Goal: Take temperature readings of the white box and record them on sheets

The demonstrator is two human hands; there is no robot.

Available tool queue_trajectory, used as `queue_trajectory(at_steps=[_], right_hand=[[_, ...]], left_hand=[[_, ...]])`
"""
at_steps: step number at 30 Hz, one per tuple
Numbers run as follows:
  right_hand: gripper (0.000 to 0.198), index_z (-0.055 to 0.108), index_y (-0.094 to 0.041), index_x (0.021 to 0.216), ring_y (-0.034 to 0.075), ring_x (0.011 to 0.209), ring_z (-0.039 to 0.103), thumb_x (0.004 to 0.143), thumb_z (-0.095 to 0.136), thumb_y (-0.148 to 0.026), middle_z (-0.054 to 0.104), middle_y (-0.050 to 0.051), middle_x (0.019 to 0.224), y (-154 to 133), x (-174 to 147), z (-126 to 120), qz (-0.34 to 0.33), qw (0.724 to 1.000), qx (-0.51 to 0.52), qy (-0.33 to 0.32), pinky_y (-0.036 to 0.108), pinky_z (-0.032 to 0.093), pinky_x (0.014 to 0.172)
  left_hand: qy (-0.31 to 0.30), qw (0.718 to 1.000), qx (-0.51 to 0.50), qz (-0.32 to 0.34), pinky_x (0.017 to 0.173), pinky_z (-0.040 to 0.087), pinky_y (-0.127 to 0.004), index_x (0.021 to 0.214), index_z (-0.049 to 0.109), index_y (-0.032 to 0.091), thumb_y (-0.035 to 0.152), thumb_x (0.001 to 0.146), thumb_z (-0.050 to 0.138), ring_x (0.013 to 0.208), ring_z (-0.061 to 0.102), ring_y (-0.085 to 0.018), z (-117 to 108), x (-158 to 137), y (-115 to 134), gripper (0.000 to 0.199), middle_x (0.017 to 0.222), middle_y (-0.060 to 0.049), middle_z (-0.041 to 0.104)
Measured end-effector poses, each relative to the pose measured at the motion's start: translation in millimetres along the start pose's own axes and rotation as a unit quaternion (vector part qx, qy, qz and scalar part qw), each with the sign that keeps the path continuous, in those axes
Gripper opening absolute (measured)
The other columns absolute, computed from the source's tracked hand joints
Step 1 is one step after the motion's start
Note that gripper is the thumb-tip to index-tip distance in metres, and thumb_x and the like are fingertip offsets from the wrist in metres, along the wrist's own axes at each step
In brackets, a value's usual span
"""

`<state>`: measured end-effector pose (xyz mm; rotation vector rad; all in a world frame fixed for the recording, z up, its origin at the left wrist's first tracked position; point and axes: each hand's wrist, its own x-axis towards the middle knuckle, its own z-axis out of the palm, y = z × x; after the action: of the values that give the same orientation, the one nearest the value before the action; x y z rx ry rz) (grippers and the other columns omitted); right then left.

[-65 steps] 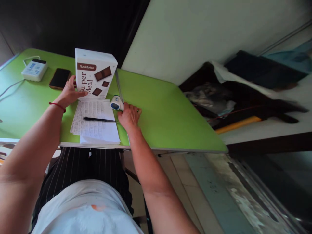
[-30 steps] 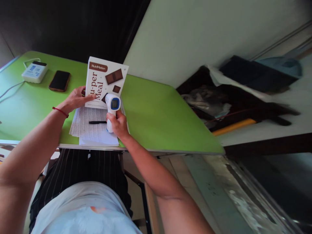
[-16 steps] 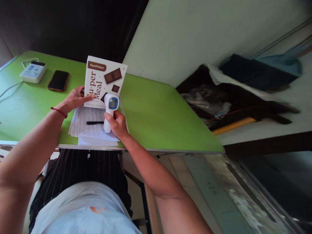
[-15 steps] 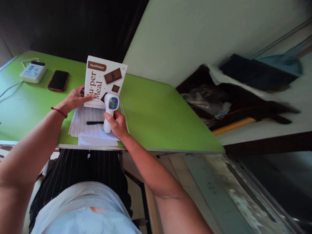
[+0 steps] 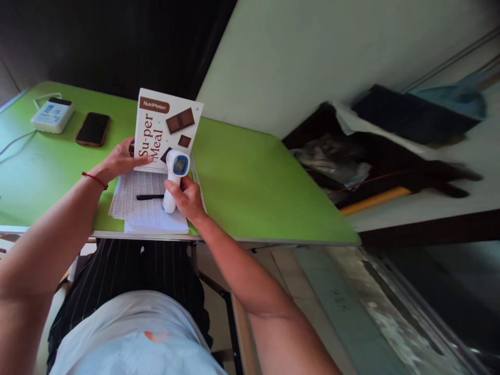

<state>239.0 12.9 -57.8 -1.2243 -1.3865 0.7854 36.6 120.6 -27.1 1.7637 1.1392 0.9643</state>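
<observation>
My right hand (image 5: 188, 197) grips the handle of a white and blue infrared thermometer (image 5: 174, 174), its head pointed at a white "Super Meal" box (image 5: 166, 127). My left hand (image 5: 119, 159), with a red string at the wrist, holds that box upright by its lower left edge on the green table (image 5: 253, 182). Under both hands lies a stack of printed paper sheets (image 5: 144, 211) with a black pen (image 5: 150, 197) across it.
A dark phone (image 5: 92, 129) and a white device (image 5: 51, 113) with a cable lie at the table's far left. Right of the table stands a white shelf with dark bags (image 5: 390, 151) and a yellow bar (image 5: 377, 200). The floor drops away below the table's near edge.
My right hand has picked the thermometer up from the table and aimed it at the box. My left hand has shifted the box a little to the right and turned it.
</observation>
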Motion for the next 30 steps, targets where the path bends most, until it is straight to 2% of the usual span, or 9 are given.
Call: queue_trajectory(at_steps=[8, 19, 30], right_hand=[[0.035, 0.060, -0.024, 0.074, 0.016, 0.063, 0.055, 0.073, 0.069, -0.058, 0.062, -0.001, 0.067, -0.9, 0.6, 0.1, 0.009, 1.000, 0.010, -0.006, 0.034, 0.047, 0.065], [0.037, 0.059, -0.025, 0.071, 0.015, 0.061, 0.054, 0.075, 0.068, -0.060, 0.061, -0.002, 0.064, 2.2, 2.5, 2.3, 0.007, 1.000, 0.011, -0.008, 0.033, 0.045, 0.061], [0.035, 0.060, -0.025, 0.071, 0.016, 0.062, 0.055, 0.074, 0.069, -0.058, 0.062, -0.002, 0.065, -1.5, 2.5, 2.3, 0.009, 1.000, 0.018, -0.013, 0.033, 0.047, 0.063]], left_hand=[[0.008, 1.000, 0.022, -0.013, 0.099, 0.056, -0.048, 0.117, 0.066, 0.016, 0.050, 0.065, 0.091, 0.115, 0.068, -0.035, -0.8, 0.2, 0.0, 0.067, 0.118, -0.014, 0.075], [0.004, 1.000, 0.012, 0.008, 0.097, 0.057, -0.048, 0.113, 0.070, 0.019, 0.055, 0.064, 0.091, 0.110, 0.070, -0.033, -1.9, 2.8, -4.8, 0.064, 0.116, -0.012, 0.077], [-0.002, 1.000, 0.001, -0.007, 0.093, 0.059, -0.045, 0.113, 0.069, 0.018, 0.048, 0.063, 0.093, 0.109, 0.072, -0.034, -3.1, 3.8, -3.5, 0.062, 0.112, -0.011, 0.077]])
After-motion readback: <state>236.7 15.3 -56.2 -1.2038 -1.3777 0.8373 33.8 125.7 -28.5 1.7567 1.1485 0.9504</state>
